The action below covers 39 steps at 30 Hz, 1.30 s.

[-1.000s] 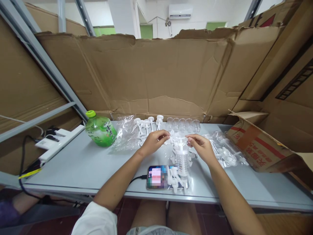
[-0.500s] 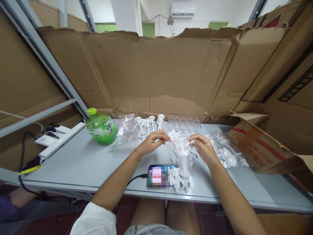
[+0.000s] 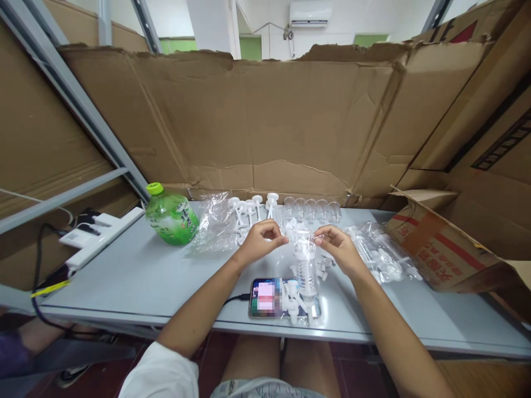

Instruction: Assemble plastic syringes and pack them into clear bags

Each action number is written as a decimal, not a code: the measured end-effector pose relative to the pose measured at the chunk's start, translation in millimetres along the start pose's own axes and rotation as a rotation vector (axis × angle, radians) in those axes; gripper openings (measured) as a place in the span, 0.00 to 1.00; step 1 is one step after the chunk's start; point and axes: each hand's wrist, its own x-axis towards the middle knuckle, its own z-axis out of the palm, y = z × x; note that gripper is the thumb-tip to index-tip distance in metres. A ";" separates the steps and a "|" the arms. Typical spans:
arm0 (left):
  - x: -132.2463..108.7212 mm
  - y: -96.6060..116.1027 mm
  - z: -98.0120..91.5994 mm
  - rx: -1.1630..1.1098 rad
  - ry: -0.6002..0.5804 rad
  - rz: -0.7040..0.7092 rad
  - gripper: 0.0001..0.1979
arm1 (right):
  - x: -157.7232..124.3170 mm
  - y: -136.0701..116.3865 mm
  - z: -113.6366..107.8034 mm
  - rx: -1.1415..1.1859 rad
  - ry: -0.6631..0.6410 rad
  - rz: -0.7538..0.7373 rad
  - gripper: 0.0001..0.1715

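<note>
Between my hands hangs a clear plastic bag [image 3: 306, 265] with a ribbed clear cylinder and white plastic parts inside. My left hand [image 3: 265, 240] pinches the bag's upper left edge between thumb and fingertips. At the upper right edge, my right hand [image 3: 338, 247] pinches the film too. The bag's lower end is over a phone [image 3: 265, 298] and covers part of its screen. Loose white plastic parts [image 3: 324, 265] lie on the table behind the bag, partly hidden by it.
White stemmed pieces [image 3: 248, 209] and a row of clear ribbed cups [image 3: 311, 209] stand at the back. A green bottle [image 3: 171, 218], crumpled film [image 3: 213, 226] and a power strip [image 3: 103, 240] are left. Filled bags [image 3: 384, 257] and an open cardboard box [image 3: 440, 251] are right.
The bag has shifted slightly left and hangs straighter. My right hand has moved a little left with it, while my left hand stays nearly in place.
</note>
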 end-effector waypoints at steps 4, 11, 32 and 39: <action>-2.7 2.0 5.9 -0.018 0.029 -0.049 0.16 | 0.2 -1.4 0.6 0.115 0.003 0.006 0.12; -2.9 -7.7 10.0 -0.382 -0.002 -0.215 0.33 | 0.0 -3.8 4.7 0.151 0.086 -0.072 0.14; -4.6 -7.5 13.0 -0.558 -0.250 -0.447 0.25 | -3.7 -9.4 6.3 0.116 -0.004 0.053 0.15; -3.9 -6.6 16.9 -0.580 -0.196 -0.481 0.20 | -1.1 -2.3 8.8 0.251 0.102 0.049 0.13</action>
